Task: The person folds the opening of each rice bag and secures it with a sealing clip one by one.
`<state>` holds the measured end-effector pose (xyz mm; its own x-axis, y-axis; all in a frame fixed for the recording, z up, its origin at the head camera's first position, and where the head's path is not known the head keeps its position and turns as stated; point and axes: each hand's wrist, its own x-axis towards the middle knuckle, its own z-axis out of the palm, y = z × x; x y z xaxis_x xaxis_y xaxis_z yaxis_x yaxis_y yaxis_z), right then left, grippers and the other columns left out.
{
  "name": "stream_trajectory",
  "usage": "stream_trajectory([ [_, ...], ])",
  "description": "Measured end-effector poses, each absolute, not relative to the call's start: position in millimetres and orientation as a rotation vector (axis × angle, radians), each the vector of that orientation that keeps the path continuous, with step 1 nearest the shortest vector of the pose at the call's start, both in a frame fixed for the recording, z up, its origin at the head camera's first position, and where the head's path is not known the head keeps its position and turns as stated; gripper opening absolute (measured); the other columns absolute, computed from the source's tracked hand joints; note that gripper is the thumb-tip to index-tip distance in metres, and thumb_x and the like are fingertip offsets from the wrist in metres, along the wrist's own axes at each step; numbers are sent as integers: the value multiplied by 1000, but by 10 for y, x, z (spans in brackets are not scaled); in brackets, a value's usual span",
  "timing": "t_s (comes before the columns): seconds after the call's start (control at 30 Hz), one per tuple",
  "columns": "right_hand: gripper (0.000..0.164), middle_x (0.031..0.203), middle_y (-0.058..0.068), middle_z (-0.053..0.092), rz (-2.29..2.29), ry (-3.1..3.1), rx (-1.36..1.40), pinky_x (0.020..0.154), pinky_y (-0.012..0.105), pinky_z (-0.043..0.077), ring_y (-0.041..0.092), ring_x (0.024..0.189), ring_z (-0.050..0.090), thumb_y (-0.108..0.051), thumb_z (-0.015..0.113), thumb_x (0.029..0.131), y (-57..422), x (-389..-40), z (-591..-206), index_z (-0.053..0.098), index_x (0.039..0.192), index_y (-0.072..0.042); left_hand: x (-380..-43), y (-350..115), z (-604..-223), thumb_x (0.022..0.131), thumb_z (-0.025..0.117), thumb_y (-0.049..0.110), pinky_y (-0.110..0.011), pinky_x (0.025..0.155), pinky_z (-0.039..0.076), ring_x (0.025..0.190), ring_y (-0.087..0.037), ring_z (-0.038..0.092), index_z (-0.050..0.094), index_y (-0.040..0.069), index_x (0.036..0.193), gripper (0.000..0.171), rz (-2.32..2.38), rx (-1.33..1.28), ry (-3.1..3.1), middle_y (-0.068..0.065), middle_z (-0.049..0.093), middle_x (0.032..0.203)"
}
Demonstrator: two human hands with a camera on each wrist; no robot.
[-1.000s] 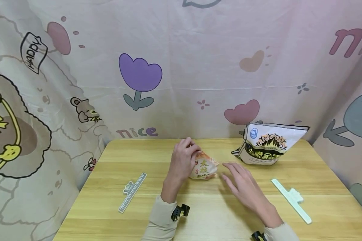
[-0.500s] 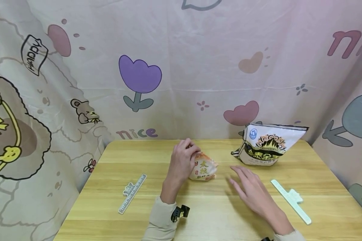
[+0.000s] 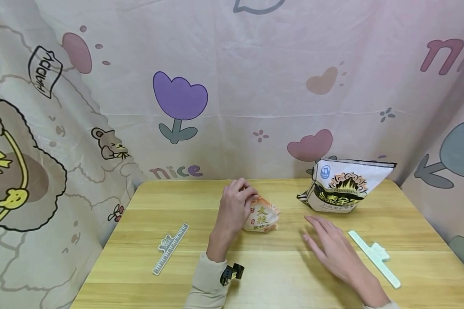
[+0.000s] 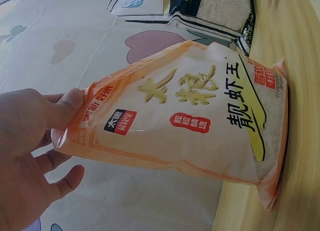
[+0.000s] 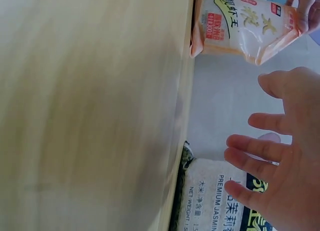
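Observation:
My left hand pinches the gathered top of a small orange-and-white rice bag between thumb and fingers. The bag stands upright on the wooden table, its printed front toward me and rice showing through a clear part near the bottom. My right hand hovers over the table to the right of that bag, fingers spread and holding nothing. Beyond it stands a larger white-and-black rice bag with a folded-over top; in the right wrist view this jasmine rice bag lies behind my fingers.
A grey ruler-like bag clip lies on the table at left. A mint-green clip of similar shape lies at right, close beside my right forearm. A patterned cloth hangs along the table's back edge.
My right hand has drawn away from the small rice bag, to the right and slightly toward me. My left hand keeps its hold on the bag top.

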<state>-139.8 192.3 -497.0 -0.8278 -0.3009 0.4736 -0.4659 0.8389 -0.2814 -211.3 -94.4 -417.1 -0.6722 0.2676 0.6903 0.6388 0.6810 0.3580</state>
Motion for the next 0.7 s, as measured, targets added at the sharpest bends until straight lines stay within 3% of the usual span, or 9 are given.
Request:
stream_trajectory([
  [0.7,59,142,22,54,508,-2611,547,100,68,39,46,126,52,-28,72,96,2185,-1285,-4955,52,146,-3,-2124,-944,-4188,94,74,12,-36,77,44,92,-19,57,77,13,87,7,-801,-689,-2278,1,60,93],
])
